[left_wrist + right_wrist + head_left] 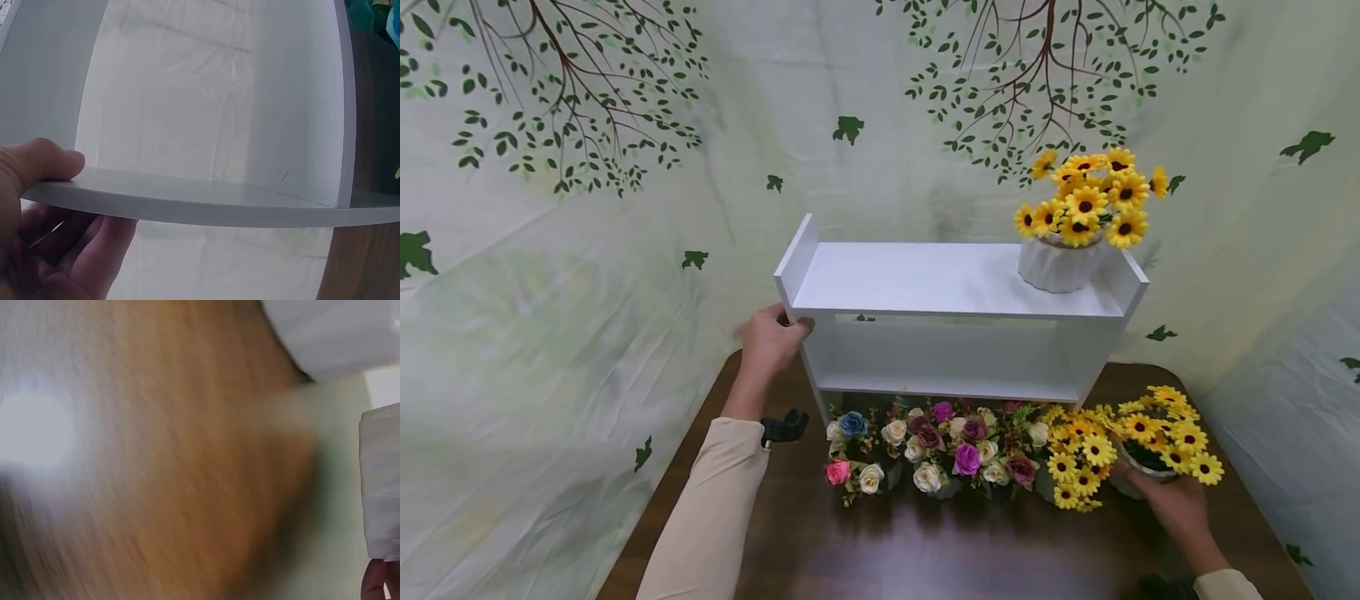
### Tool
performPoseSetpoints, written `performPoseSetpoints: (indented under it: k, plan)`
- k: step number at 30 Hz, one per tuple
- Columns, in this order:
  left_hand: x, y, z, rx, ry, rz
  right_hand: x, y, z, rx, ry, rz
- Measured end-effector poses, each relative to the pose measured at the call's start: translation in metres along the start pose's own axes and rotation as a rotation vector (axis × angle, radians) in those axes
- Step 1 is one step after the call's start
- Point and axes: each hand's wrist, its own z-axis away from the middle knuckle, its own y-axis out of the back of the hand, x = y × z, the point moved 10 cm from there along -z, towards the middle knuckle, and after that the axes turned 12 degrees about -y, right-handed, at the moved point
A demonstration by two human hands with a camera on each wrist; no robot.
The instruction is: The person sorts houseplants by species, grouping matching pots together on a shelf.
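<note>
Shelf (955, 279) edge between left fingers (790, 321)

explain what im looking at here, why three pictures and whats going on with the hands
No machine here: a person wears three cameras. The big picture is from the head, the other two from each wrist. On a dark wooden table stands a white shelf with a pot of sunflowers on top. In front lie small rose bouquets and more sunflowers. The left hand grips the shelf's left side; the left wrist view shows its thumb on the board's edge. The right hand holds a white pot of sunflowers on the table. The right wrist view is mostly blur.
</note>
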Motion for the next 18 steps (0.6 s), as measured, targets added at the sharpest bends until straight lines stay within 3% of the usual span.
performPoseSetpoints:
  k: [4,7,11,14,18]
  plan:
    - [0.0,0.001,0.0,0.002,-0.014,0.002,-0.028,0.03,0.016,0.107,0.195,0.083]
    - [0.0,0.0,0.0,-0.001,-0.021,0.003,-0.049,0.055,0.033,0.169,0.327,0.038]
    - [0.0,0.0,0.0,-0.001,-0.023,-0.003,-0.071,0.088,0.057,0.263,0.343,-0.049]
    - [0.001,0.0,-0.001,-0.002,-0.022,-0.012,-0.09,0.106,0.079,0.317,0.359,-0.034]
    - [0.002,0.0,-0.001,-0.011,-0.024,-0.025,-0.125,0.123,0.122,0.365,0.566,0.008]
